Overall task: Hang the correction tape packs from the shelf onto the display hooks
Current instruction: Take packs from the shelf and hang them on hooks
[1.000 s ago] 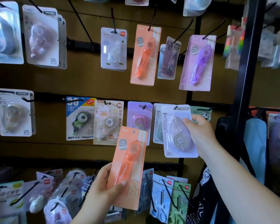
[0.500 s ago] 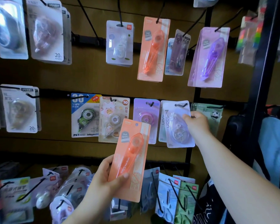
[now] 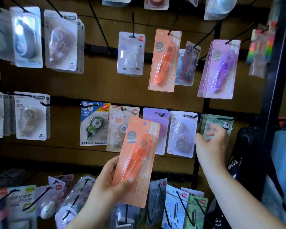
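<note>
Head view: left hand (image 3: 106, 184) fingers clamped on orange pack (image 3: 137, 161); right hand (image 3: 210, 146) raised, fingers apart.

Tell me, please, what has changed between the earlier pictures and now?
The right hand has let go of the white Moon pack, which now hangs on its hook, and has drawn back a little to the right, fingers loose, in front of the green panda pack. The left hand still grips the orange pack by its lower end, in about the same place. Nothing else moved.
</note>
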Available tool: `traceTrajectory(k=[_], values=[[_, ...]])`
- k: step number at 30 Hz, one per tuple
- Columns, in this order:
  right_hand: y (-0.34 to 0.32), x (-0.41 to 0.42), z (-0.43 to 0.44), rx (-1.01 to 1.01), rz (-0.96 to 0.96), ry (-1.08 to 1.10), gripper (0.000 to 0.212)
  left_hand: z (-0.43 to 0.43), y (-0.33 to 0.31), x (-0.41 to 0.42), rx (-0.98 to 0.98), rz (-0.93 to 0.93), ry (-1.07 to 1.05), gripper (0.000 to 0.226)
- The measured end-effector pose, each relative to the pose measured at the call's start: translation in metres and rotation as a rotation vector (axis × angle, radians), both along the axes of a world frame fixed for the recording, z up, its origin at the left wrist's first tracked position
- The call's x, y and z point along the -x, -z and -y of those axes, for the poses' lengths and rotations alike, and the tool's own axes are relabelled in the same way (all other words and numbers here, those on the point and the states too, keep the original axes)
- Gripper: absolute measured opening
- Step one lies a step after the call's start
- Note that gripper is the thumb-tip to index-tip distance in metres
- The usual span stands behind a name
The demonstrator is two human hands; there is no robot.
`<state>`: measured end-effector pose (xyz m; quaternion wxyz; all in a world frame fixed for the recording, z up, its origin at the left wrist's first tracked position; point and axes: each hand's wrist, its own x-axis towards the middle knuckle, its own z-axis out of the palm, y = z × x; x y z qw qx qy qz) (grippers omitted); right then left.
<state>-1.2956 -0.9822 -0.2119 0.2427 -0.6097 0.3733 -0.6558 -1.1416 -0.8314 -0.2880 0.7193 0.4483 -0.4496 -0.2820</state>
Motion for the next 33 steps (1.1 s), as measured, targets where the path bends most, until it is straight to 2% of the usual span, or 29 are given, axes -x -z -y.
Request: traceTrajectory(k=[3,6,8,12,17,20,25,33], values=[[0.000,0.002,-0.037,-0.085,0.069,-0.287,0.024,0.000,-0.010,0.008,0.012,0.039,-0.005,0.048],[-0.011,-0.006,-0.060,-0.182,-0.107,-0.590,0.019,0.003,-0.029,0.017,0.043,0.095,0.015,0.038],[-0.024,-0.010,-0.068,-0.133,-0.154,-0.642,0.015,0.005,-0.044,0.022,0.075,0.123,0.027,0.035],[-0.057,-0.012,-0.068,-0.023,-0.125,-0.622,0.010,0.010,-0.074,0.025,0.134,0.172,-0.017,0.032],[-0.095,-0.019,-0.054,0.033,-0.097,-0.597,0.021,0.019,-0.117,0.021,0.189,0.299,-0.103,0.033],[-0.126,-0.027,-0.052,0.109,-0.091,-0.501,0.031,0.025,-0.151,0.019,0.219,0.389,-0.175,0.042],[-0.178,-0.039,-0.048,0.236,-0.069,-0.318,0.033,0.033,-0.206,0.019,0.234,0.482,-0.207,0.065],[-0.200,-0.039,-0.037,0.283,-0.014,-0.292,0.047,0.045,-0.226,0.021,0.153,0.518,-0.184,0.074]])
